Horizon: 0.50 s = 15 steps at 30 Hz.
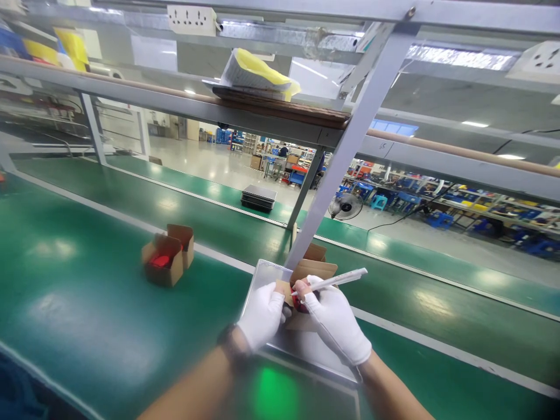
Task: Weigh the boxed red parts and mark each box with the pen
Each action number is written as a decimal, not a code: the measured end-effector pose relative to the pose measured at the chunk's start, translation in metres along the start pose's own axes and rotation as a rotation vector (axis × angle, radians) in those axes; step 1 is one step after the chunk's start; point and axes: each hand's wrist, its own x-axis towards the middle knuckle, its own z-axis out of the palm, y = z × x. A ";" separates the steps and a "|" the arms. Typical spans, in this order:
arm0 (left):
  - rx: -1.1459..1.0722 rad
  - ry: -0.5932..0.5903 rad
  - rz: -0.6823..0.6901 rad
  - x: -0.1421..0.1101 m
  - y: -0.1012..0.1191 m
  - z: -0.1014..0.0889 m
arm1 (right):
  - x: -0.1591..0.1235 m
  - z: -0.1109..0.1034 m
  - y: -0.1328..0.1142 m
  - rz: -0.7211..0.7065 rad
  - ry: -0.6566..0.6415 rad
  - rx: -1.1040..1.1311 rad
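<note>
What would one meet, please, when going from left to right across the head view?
The front open cardboard box with red contents, the white-gloved left hand, the white-gloved right hand, the bright blue stool, the upper-right power strip.

A pale, glossy floor (188,153) stretches beyond the green tabletop (87,291) to cluttered workbenches (481,211) and blue stools (378,202), with a round fan (345,206) nearby; overhead, ceiling lights (475,124) (slim bright strips) show past metal rails (437,158).
</note>
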 end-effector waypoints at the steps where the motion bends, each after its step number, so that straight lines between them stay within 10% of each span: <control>1: -0.001 -0.005 0.001 0.000 0.000 0.000 | 0.001 0.001 0.000 0.003 -0.011 -0.011; 15: 0.074 0.101 0.104 -0.003 0.005 -0.003 | -0.014 -0.001 0.004 -0.082 0.100 -0.019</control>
